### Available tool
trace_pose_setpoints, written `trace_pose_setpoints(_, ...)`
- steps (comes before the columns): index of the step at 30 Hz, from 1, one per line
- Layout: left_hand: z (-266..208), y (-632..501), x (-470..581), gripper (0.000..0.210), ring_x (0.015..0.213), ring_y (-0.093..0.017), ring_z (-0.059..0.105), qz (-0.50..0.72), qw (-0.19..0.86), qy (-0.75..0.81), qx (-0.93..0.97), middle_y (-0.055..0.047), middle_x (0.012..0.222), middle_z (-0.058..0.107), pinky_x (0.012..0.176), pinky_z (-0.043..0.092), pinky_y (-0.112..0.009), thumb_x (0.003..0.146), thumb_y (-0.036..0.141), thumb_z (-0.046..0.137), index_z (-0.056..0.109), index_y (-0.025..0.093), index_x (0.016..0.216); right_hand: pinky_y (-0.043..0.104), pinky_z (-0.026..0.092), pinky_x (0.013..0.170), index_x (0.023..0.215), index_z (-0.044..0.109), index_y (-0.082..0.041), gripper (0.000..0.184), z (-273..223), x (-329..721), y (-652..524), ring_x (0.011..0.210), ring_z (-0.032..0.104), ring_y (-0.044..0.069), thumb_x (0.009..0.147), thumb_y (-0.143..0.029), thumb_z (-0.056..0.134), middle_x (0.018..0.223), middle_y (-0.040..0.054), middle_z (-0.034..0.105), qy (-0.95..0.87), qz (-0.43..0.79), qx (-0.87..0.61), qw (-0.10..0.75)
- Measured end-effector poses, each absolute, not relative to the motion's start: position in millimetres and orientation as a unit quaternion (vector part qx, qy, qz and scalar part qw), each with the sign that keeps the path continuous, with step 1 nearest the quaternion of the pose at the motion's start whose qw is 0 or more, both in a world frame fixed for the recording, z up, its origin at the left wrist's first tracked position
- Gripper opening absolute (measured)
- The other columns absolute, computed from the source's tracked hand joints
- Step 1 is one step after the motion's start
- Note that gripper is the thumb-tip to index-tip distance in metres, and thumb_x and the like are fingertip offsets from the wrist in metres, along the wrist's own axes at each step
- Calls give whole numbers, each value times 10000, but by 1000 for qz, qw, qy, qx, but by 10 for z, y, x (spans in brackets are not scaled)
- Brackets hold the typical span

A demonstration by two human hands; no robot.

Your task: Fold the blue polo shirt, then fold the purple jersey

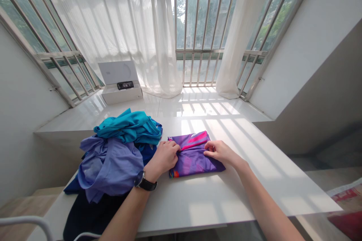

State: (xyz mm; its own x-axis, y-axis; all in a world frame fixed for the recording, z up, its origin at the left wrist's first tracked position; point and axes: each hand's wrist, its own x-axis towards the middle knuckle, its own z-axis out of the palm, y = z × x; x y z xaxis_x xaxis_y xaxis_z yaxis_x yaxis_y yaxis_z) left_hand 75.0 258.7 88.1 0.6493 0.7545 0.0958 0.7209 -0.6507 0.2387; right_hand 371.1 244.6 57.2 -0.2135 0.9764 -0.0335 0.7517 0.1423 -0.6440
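A folded purple garment (195, 158) with pink and blue patches lies on the white table (254, 180). My left hand (164, 158), with a black watch on its wrist, pinches the garment's left edge. On the garment's right side rests my right hand (222, 152), fingers curled onto the fabric near the pink stripe. Both hands press the cloth flat against the table.
A heap of clothes sits left of the garment: a lavender shirt (113, 165), a teal one (130, 126) and dark blue cloth. An open white box (120, 83) holding a black device stands on the window ledge. White curtains hang before a barred window.
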Motion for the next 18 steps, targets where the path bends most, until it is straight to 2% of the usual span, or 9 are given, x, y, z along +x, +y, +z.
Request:
trace_pose_setpoints(2, 860, 2581, 754, 176, 1061, -263, 639, 110, 82, 409, 902, -95, 1103, 706, 1009, 425, -440, 937, 195, 569, 710, 197, 1042, 276, 437, 608, 824, 725, -217, 259, 549, 3722, 2468, 632, 584, 164, 828, -470, 669, 681, -8, 663, -732, 268, -591, 207)
trace_pose_setpoints(6, 879, 2566, 853, 210, 1084, -305, 619, 103, 36, 420, 901, -136, 1141, 683, 988, 439, -462, 985, 350, 576, 682, 169, 995, 285, 443, 629, 891, 716, -229, 278, 520, 3734, 2496, 652, 599, 179, 841, -494, 651, 690, -8, 653, -733, 226, -600, 228)
trace_pose_setpoints(9, 928, 2559, 1044, 212, 1113, -324, 609, 99, 8, 414, 905, -155, 1195, 666, 958, 462, -451, 976, 350, 598, 664, 161, 1046, 287, 441, 632, 894, 721, -229, 281, 489, 3739, 2511, 642, 598, 179, 842, -496, 650, 689, -8, 657, -734, 224, -601, 222)
trace_pose_setpoints(13, 890, 2549, 1356, 221, 1136, -298, 606, 142, 26, 366, 919, -138, 1254, 658, 935, 490, -400, 994, 329, 580, 650, 164, 1123, 288, 430, 617, 877, 726, -220, 277, 463, 3747, 2525, 622, 584, 177, 836, -484, 653, 671, -9, 661, -736, 235, -595, 221)
trace_pose_setpoints(18, 679, 2536, 1507, 190, 1074, -287, 626, 157, 37, 359, 919, -114, 1164, 694, 886, 505, -410, 1012, 300, 540, 673, 176, 1065, 305, 456, 628, 812, 704, -214, 289, 469, 3745, 2552, 639, 629, 203, 821, -499, 654, 650, 3, 672, -708, 236, -608, 272)
